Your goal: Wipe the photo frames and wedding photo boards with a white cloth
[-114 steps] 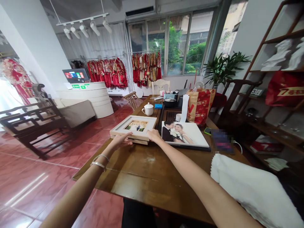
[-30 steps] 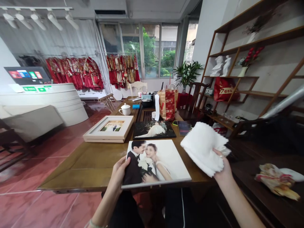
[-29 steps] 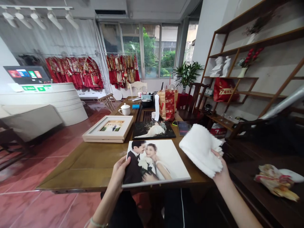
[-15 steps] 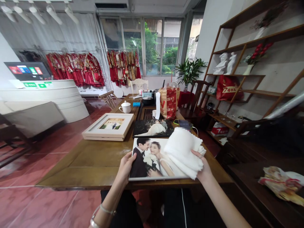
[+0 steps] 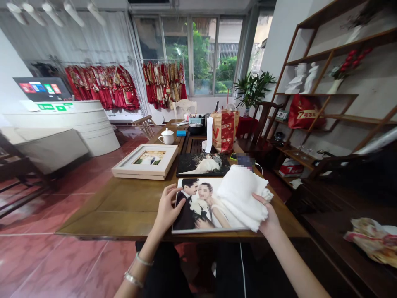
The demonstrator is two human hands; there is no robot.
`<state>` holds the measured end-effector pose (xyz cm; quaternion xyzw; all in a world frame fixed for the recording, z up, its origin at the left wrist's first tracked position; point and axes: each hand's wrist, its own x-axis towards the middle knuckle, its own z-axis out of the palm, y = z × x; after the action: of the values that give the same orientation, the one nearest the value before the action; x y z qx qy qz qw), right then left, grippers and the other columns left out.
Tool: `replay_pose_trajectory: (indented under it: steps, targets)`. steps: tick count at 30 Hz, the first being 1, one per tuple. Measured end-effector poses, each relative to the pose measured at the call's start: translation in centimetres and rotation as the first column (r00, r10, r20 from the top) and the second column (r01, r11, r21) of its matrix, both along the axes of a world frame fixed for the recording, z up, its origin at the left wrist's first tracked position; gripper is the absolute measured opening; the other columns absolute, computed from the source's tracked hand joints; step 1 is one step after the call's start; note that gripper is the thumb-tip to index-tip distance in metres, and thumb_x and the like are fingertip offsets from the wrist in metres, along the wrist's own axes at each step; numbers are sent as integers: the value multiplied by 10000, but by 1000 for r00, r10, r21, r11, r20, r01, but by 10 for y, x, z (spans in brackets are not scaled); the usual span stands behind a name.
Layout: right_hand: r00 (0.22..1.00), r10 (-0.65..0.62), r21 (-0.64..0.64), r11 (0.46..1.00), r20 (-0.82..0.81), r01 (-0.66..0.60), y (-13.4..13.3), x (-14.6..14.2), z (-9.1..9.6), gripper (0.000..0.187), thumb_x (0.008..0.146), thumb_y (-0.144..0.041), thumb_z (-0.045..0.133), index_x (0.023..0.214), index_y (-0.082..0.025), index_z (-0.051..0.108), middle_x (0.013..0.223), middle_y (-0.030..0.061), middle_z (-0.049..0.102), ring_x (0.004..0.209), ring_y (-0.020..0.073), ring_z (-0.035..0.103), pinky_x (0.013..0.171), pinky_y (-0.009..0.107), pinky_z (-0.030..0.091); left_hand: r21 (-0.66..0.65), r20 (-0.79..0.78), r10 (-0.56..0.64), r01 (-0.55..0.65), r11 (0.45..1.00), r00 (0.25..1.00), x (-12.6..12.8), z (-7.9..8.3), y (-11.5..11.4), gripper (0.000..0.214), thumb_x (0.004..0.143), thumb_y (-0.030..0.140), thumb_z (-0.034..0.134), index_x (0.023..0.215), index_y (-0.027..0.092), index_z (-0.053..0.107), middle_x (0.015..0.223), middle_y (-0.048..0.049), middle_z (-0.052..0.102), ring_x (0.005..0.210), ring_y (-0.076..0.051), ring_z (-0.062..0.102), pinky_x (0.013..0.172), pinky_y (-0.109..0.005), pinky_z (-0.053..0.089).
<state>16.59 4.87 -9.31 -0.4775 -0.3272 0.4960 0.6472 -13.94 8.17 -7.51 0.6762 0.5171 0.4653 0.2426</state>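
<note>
A wedding photo album [image 5: 194,207] lies flat at the near edge of the wooden table [image 5: 124,207]. My left hand [image 5: 167,209] rests on the album's left edge, fingers spread over the cover. My right hand [image 5: 269,217] grips a folded white cloth [image 5: 240,196], which lies on the right half of the album cover. A second, dark album [image 5: 203,164] lies just behind it. A white framed photo [image 5: 145,160] sits to the left of that.
Farther along the table stand a white teapot [image 5: 167,135], a red paper bag [image 5: 225,130] and a phone [image 5: 245,159]. Wooden shelves [image 5: 325,95] and a dark bench with a crumpled wrapper [image 5: 372,242] are at right. Red tiled floor lies at left.
Since 3.8 s ago the album came from mid-table to the near edge. In the last second my right hand brought the white cloth leftward and down onto the cover.
</note>
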Motion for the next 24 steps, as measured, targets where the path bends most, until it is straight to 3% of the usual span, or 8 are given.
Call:
replay_pose_trajectory:
  steps: [2, 5, 10, 14, 16, 18, 21, 24]
  targets:
    - [994, -14, -92, 996, -104, 5, -1, -1, 2, 310, 723, -341, 595, 979, -170, 622, 833, 65, 736, 854, 287, 685, 814, 456, 552, 46, -42, -56, 58, 997, 998, 1, -4, 1, 337, 804, 319, 559, 1117, 200, 603, 1320, -125, 417, 1247, -281, 431, 830, -344, 529]
    - [992, -17, -117, 993, -121, 3, -2, -1, 3, 328, 725, -341, 588, 1004, -171, 617, 858, 64, 736, 869, 289, 682, 813, 457, 554, 77, -128, -131, 142, 987, 983, 0, -9, 3, 381, 837, 296, 532, 1210, 218, 539, 1443, -107, 316, 1353, -276, 285, 1070, -434, 322]
    - [988, -54, -99, 994, -148, 40, -4, -2, 1, 342, 721, -337, 598, 1022, -176, 624, 929, 71, 728, 907, 288, 671, 831, 460, 549, -35, -198, -265, 263, 964, 944, -3, -12, 3, 495, 859, 331, 504, 1333, 217, 419, 1501, -91, 252, 1403, -251, 151, 1136, -452, 152]
    - [963, -213, -2, 976, -163, 216, -4, 0, 4, 362, 717, -344, 606, 1044, -189, 614, 984, 61, 711, 968, 264, 647, 844, 431, 546, -74, -197, -304, 295, 953, 932, -3, -13, 3, 550, 861, 360, 500, 1377, 226, 361, 1514, -75, 228, 1412, -237, 105, 1144, -440, 120]
    - [935, -330, 87, 935, -132, 343, -3, 4, 10, 420, 686, -331, 641, 1084, -207, 591, 1020, 36, 695, 1012, 243, 625, 875, 406, 529, -75, -201, -303, 293, 953, 932, -3, -13, 4, 555, 863, 366, 496, 1380, 222, 358, 1509, -77, 242, 1412, -237, 104, 1145, -439, 119]
    - [903, -428, 256, 878, 36, 406, -1, 9, 18, 460, 682, -307, 643, 1126, -215, 567, 1062, 28, 675, 1046, 237, 603, 912, 408, 498, -75, -213, -304, 295, 953, 929, -4, -14, 4, 559, 864, 365, 493, 1385, 220, 350, 1507, -80, 247, 1412, -236, 106, 1145, -443, 118]
    - [766, -392, 455, 878, 510, 147, 5, 14, 30, 431, 672, -210, 596, 1102, -204, 605, 1092, 48, 664, 1071, 267, 582, 964, 440, 439, -82, -237, -311, 300, 951, 921, -4, -14, 5, 571, 868, 354, 487, 1396, 205, 329, 1511, -86, 233, 1413, -233, 106, 1145, -446, 113]
    - [485, -209, 357, 904, 849, -235, 14, 7, 36, 538, 595, -86, 517, 1105, -211, 633, 1187, 52, 628, 1187, 276, 493, 1055, 450, 323, -79, -247, -308, 298, 951, 919, -5, -14, 6, 574, 869, 361, 487, 1399, 216, 323, 1512, -79, 233, 1410, -237, 120, 1144, -449, 120]
